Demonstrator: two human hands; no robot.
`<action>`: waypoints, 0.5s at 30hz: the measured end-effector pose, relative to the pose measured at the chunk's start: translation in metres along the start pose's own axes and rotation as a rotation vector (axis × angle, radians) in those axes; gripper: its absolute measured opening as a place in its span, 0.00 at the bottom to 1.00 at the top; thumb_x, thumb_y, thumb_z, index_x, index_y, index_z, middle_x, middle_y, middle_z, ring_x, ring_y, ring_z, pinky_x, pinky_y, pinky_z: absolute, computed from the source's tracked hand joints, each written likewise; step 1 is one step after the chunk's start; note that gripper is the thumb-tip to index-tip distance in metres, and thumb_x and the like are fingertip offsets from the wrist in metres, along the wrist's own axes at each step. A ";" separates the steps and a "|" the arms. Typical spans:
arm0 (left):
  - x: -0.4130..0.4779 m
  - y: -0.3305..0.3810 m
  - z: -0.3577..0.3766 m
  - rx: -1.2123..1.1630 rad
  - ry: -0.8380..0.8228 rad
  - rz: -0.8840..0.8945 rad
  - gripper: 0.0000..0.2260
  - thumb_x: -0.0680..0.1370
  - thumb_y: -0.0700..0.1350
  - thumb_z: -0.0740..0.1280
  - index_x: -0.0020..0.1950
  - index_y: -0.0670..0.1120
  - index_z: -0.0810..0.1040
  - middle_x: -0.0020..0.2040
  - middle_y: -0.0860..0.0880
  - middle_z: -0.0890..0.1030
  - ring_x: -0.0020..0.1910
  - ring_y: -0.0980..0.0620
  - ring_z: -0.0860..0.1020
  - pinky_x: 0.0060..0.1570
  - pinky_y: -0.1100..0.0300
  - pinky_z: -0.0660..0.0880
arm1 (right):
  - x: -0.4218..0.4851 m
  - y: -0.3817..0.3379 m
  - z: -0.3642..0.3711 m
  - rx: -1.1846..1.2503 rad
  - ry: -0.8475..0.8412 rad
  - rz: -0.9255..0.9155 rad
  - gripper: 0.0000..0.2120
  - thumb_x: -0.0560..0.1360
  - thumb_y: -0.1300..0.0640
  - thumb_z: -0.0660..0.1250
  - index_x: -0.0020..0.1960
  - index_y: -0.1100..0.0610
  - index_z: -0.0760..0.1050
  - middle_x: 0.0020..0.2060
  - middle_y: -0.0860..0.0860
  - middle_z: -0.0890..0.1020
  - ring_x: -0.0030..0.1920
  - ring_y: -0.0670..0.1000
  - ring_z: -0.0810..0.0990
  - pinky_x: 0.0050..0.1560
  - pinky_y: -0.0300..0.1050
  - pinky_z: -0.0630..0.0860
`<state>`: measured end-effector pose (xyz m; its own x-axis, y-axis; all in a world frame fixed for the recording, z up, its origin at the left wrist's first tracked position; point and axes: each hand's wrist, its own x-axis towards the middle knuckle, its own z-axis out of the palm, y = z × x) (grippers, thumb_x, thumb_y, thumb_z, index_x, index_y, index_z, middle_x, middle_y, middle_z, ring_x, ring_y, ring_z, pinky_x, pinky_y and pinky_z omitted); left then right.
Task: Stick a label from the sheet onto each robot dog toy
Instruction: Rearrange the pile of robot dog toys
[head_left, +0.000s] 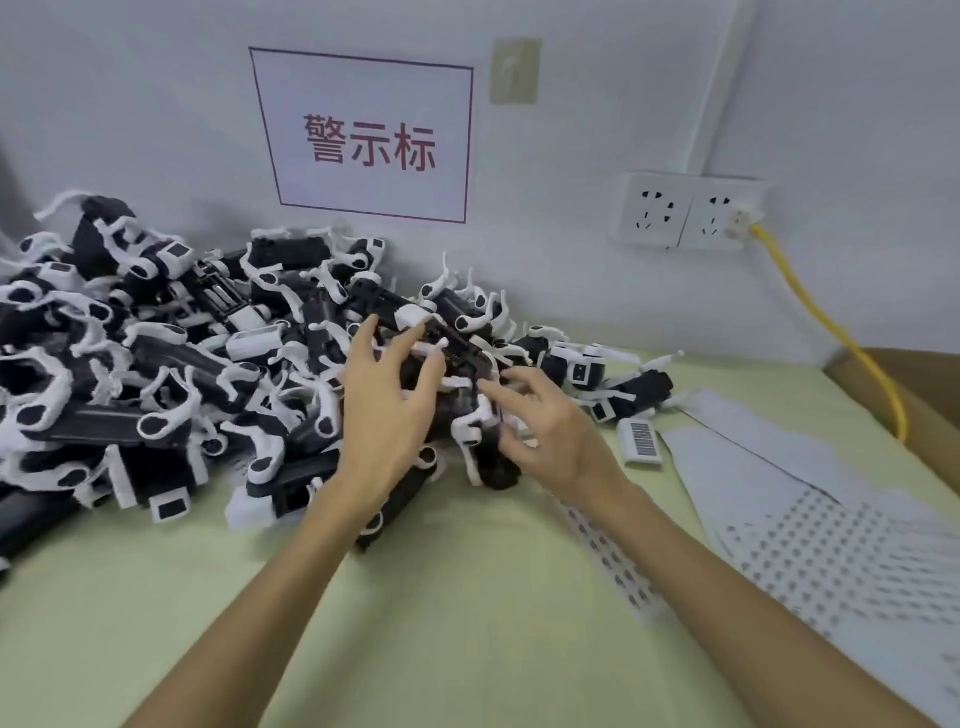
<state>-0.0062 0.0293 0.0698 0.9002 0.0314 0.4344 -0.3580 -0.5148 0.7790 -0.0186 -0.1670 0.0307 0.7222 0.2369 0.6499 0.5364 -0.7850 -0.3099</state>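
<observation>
- Fingers of the left hand (387, 410) are spread and lie on the black-and-white toys in the middle of the pile (156, 374); whether they grip one, I cannot tell.
- Fingers of the right hand (545, 431) are half curled and touch a toy (483, 441) at the front of the pile; a firm pinch is not clear because of blur.
- Toys are too many and too tangled to count; the pile fills the desk (415, 597) from its left edge to the middle, against the back wall.
- A few toys (597, 374) lie apart, to the right of the pile.
- One small white part (640, 441) with a barcode lies beside the right hand.
- Label sheets (805, 519), at least three and overlapping, lie by the right edge of the desk; one strip (613, 561) lies under the right forearm.
- One sign (369, 137) with red characters, two sockets (685, 210) and one yellow cable (831, 322) are on the wall.
</observation>
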 end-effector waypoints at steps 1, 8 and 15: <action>-0.014 -0.003 -0.004 0.037 -0.023 0.041 0.21 0.84 0.58 0.62 0.77 0.55 0.72 0.83 0.45 0.57 0.79 0.41 0.61 0.78 0.40 0.59 | -0.009 0.002 -0.002 0.030 -0.023 0.125 0.28 0.74 0.60 0.72 0.74 0.54 0.73 0.69 0.54 0.73 0.60 0.53 0.79 0.59 0.54 0.79; -0.073 -0.010 -0.018 0.671 -0.102 0.217 0.38 0.75 0.71 0.55 0.80 0.54 0.67 0.83 0.43 0.61 0.82 0.35 0.56 0.72 0.26 0.55 | -0.028 -0.030 0.013 0.186 -0.253 0.299 0.32 0.72 0.49 0.72 0.75 0.41 0.69 0.75 0.41 0.66 0.71 0.46 0.71 0.67 0.41 0.70; -0.028 -0.042 -0.040 0.635 -0.146 0.294 0.22 0.81 0.52 0.65 0.73 0.45 0.75 0.77 0.39 0.69 0.78 0.32 0.62 0.70 0.29 0.65 | 0.003 -0.030 -0.028 0.730 0.003 0.720 0.16 0.73 0.74 0.68 0.43 0.54 0.86 0.41 0.46 0.87 0.41 0.47 0.86 0.41 0.40 0.82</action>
<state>-0.0259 0.0844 0.0428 0.8285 -0.2774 0.4864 -0.4173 -0.8851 0.2061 -0.0447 -0.1587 0.0615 0.9773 -0.1550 0.1446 0.1122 -0.2006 -0.9732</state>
